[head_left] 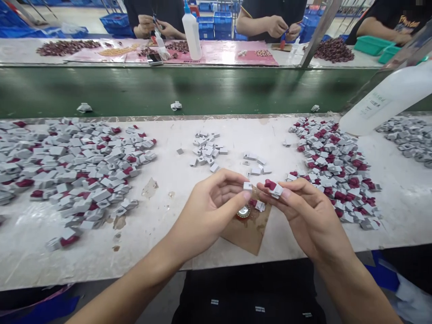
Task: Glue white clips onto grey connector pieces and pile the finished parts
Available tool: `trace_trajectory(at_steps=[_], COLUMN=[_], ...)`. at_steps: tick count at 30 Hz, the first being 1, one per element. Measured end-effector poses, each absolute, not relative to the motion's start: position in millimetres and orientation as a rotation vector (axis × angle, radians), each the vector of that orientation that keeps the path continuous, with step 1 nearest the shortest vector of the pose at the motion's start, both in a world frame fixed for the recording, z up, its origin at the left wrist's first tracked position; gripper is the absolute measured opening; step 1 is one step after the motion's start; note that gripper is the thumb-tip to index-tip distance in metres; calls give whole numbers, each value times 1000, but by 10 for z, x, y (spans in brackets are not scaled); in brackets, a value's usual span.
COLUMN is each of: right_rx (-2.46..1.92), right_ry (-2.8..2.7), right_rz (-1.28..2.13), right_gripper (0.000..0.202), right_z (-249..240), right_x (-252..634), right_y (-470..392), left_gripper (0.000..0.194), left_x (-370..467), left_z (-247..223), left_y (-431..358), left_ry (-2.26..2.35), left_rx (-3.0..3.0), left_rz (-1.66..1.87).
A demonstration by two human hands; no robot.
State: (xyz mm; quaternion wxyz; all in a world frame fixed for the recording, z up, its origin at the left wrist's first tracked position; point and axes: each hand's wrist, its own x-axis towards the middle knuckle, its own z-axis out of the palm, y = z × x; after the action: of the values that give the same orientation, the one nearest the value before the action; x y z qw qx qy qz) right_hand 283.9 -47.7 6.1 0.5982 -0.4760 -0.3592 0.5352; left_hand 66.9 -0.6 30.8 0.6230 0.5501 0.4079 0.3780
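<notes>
My left hand [216, 202] pinches a small light-grey plastic block [247, 186] between thumb and fingertips. In my right hand [303, 202], thumb and fingers close on a grey and dark-red plastic part [273, 188]. The two pieces are held apart, facing each other. Below them, a brown cardboard piece [248, 236] lies on the table, bearing a metal bottle cap [243, 212] and another grey and dark-red part [259, 205]. Just beyond my hands sit loose grey blocks [206, 148] in a small group.
Large heaps of grey and dark-red parts lie at left [84, 162] and right [334, 166]. A big white bottle [384, 101] leans at the right. A green conveyor belt [135, 87] runs behind the table [162, 229]. Several co-workers sit beyond it, with a squeeze bottle [192, 36].
</notes>
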Motion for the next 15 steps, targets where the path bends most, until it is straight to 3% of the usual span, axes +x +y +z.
trace_trajectory(at_steps=[15], right_rx=[-1089], right_ry=[-890], right_rz=[1199], right_gripper=[8], right_z=[58], right_x=[2885], right_y=[-413], left_gripper=[14], left_x=[922], left_z=[295], left_y=[103], left_ry=[824], left_rx=[1189], left_rz=[848])
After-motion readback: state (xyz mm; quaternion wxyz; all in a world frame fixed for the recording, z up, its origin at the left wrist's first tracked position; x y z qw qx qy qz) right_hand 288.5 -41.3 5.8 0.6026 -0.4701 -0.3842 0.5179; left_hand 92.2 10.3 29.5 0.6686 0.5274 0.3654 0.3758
